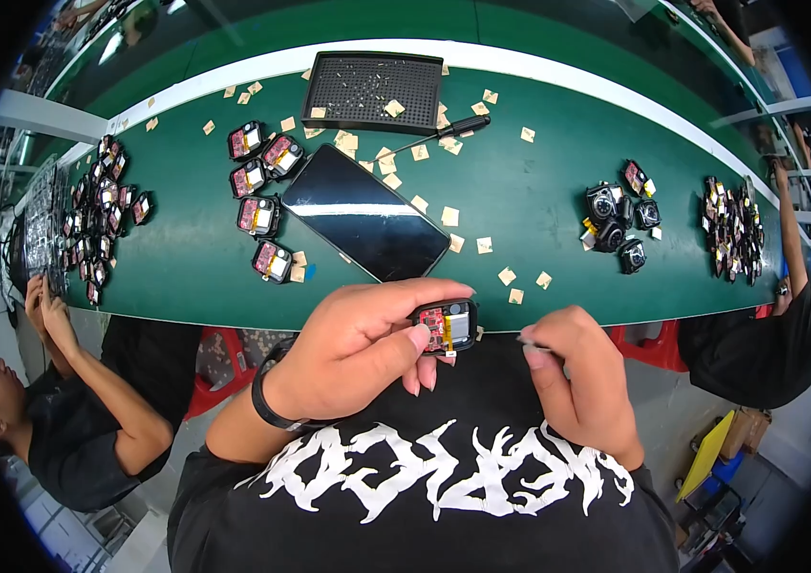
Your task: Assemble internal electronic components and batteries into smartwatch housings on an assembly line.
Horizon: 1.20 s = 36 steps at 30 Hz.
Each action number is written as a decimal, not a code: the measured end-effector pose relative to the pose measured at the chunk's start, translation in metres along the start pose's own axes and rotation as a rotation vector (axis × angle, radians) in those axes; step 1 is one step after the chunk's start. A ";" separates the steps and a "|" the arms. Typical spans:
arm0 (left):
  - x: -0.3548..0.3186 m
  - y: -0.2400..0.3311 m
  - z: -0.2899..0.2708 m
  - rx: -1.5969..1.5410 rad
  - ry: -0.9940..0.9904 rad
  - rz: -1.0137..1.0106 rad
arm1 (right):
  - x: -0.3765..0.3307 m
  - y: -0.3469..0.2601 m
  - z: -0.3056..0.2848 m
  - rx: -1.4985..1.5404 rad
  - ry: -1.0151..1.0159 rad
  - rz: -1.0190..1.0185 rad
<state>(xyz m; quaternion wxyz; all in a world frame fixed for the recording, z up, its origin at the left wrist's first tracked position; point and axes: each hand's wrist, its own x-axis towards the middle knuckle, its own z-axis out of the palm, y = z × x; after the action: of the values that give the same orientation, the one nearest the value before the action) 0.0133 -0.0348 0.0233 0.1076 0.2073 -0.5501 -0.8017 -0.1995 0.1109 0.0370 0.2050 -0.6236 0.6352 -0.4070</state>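
My left hand (343,344) grips an opened smartwatch case (459,327) in front of my chest, just off the table's near edge. A red circuit board, a pale battery and a strip of yellow tape show inside its black shell. The left thumb presses on the board side, and the fingers wrap behind the case. To the right of it, apart from the case, my right hand (579,374) is closed in a pinch. Something small and greyish shows at its fingertips, too small to name.
On the green table (520,248) lie a large black phone (367,218), a screwdriver (463,128), a black perforated tray (372,122) and scattered beige squares (450,217). Opened watch cases (259,216) stand left of the phone; more are heaped farther out on both sides. People sit at either side.
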 end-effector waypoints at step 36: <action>-0.003 0.002 0.011 0.246 0.013 0.092 | 0.022 -0.010 -0.010 -0.420 -0.095 -0.575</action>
<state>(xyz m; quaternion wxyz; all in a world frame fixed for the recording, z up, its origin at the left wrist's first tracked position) 0.0112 -0.0253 0.0291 0.1213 0.1988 -0.6527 -0.7210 -0.2036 0.0933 0.0559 -0.0216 -0.8235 0.4934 -0.2792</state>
